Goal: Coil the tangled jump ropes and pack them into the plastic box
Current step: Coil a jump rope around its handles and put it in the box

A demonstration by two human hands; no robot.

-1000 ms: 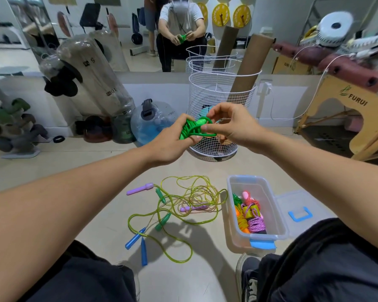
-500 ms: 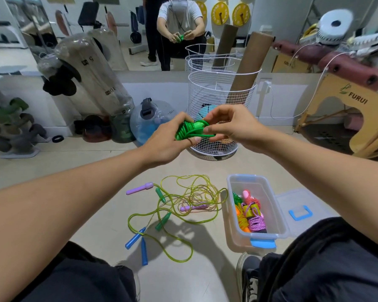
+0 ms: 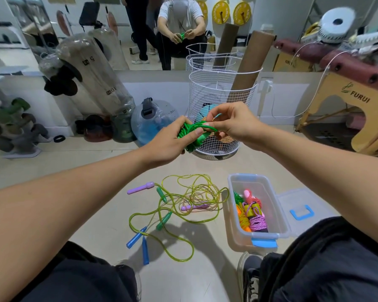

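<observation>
At chest height my left hand (image 3: pixel 172 140) grips a coiled green jump rope (image 3: pixel 189 132). My right hand (image 3: pixel 231 122) pinches a loop of that rope at the top of the coil. Below on the floor lies a tangle of yellow-green ropes (image 3: pixel 183 199) with purple, green and blue handles. To its right stands the clear plastic box (image 3: pixel 277 214), open, holding several coiled ropes (image 3: pixel 251 211) in orange, pink and purple.
The box's clear lid (image 3: pixel 301 208) with a blue handle lies on the floor right of the box. A white wire basket (image 3: pixel 218 118) with cardboard tubes stands behind my hands. Water-filled bags (image 3: pixel 153 120) and a dumbbell rack (image 3: pixel 11 127) sit at left, a wooden bench (image 3: pixel 349 101) at right.
My right hand has shifted along the green rope and now pinches a loop over the top of the coil. The left hand keeps hold of the bundle.
</observation>
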